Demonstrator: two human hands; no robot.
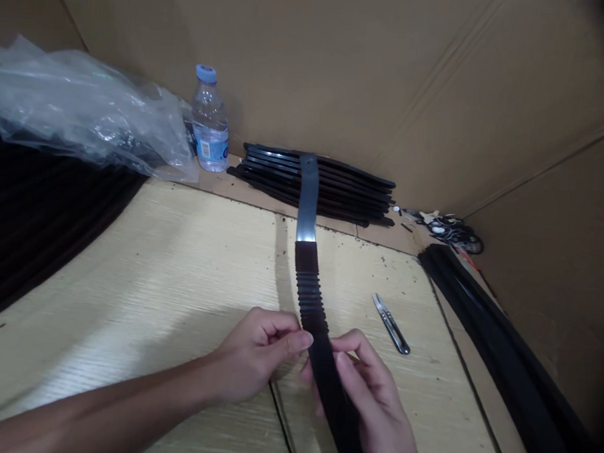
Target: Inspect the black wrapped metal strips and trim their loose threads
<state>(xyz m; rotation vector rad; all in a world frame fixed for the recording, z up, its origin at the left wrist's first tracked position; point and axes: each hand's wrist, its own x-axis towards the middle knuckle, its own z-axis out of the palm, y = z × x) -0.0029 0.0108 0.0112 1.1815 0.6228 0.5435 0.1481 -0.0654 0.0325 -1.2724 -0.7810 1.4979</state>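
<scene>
A long black strip (328, 381), seemingly a soft sleeve, runs from the lower edge up the middle of the view. Its upper part is bunched into ridges, and a flat, shiny dark bar (308, 200) comes out of its far end. My left hand (261, 348) pinches the strip's left edge just below the ridges, thumb on top. On the other edge, slightly lower, my right hand (369, 390) grips it between thumb and curled fingers. Some fingertips are hidden beneath the strip. Thread snips (390, 324) lie to the right of my right hand.
Behind the bar lies a pile of black flat bars (264, 168). A water bottle (210, 126) stands beside a clear plastic bag (97, 111) over dark material (47, 202). Small scraps (449, 229) and long black strips (497, 335) lie right. Cardboard walls (339, 61) enclose the table (191, 248).
</scene>
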